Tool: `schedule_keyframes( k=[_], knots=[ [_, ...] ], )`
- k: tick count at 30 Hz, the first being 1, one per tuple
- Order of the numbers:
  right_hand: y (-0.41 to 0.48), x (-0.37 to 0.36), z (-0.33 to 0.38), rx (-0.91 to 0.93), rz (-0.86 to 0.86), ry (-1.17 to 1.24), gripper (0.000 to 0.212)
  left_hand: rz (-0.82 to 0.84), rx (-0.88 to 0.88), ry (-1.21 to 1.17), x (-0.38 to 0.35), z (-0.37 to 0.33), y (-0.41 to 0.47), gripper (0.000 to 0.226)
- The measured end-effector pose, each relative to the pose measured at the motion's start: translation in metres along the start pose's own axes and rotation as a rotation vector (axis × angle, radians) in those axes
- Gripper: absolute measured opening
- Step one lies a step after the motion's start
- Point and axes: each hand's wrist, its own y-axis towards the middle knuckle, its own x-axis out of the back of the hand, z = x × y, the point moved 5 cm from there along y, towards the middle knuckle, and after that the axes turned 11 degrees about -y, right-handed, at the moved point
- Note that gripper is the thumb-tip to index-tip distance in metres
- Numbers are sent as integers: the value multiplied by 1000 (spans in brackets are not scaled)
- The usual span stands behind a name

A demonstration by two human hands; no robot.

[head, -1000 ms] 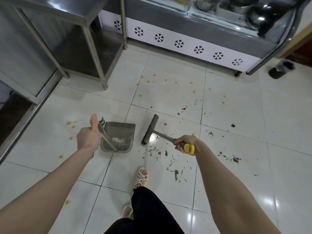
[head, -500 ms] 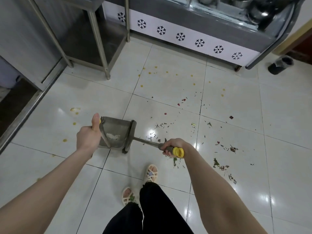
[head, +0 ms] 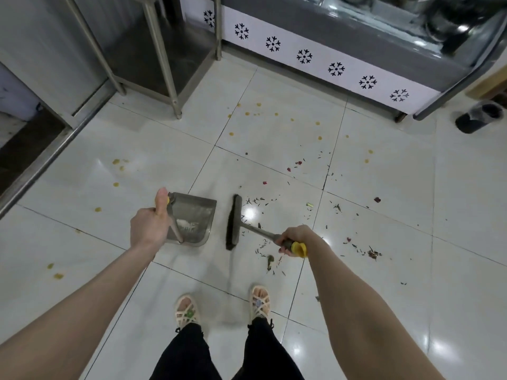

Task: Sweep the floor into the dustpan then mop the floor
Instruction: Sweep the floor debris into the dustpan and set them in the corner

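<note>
1. Far left: steel table legs (head: 162, 58) stand on the white tiled floor (head: 82, 215). Yellow spots (head: 116, 161) mark the tiles near them.

2. Left hand (head: 149, 226): the fingers are wrapped round the upright dustpan handle (head: 175, 229). The thumb lies straight up along the handle's yellow-tipped top. The rod slants from the fist down to the pan's near left corner.

3. Dustpan (head: 197, 212): grey metal, lying flat on the floor ahead of the left sandalled foot (head: 186, 311). Its right edge is turned toward the broom. It holds one small pale clump of sweepings (head: 188, 224), lying close to the foot of the handle.

4. Broom head (head: 233, 222): dark bristles, on the floor. Its long axis runs from near to far, roughly parallel to the pan's right edge. It is just beside the pan but apart from it (a narrow strip of tile shows between them). The metal shaft (head: 258, 232) leaves the middle of the head and points right and back toward the person.

5. Right hand (head: 293, 239): the fingers are curled tight round the shaft's dark grip, and a yellow end cap (head: 299, 249) sticks out past the fist.

6. Right of the broom: green leaf scraps and red bits (head: 270, 261) lie scattered over several tiles.

7. Far right: a black bin (head: 480, 117) stands near the end of the snowflake-marked counter (head: 315, 58).
</note>
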Motion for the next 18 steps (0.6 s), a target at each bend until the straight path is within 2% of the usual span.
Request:
schedule_keyframes(
  k=[6,9,12,18],
  knots=[
    [21,84,-6,81,-112,-20,13,-94,48,-31,-52,-10,-28,88],
    [23,113,-11,127,-103,14,12,-129,78,-59,-69,-11,-43,89],
    [16,137,-20,158,-81,-24,27,-138,106,-73,-81,-9,-60,89],
    [-2,138,-32,189,8,-53,34,-135,82,-91,-86,-1,-96,86]
  ],
)
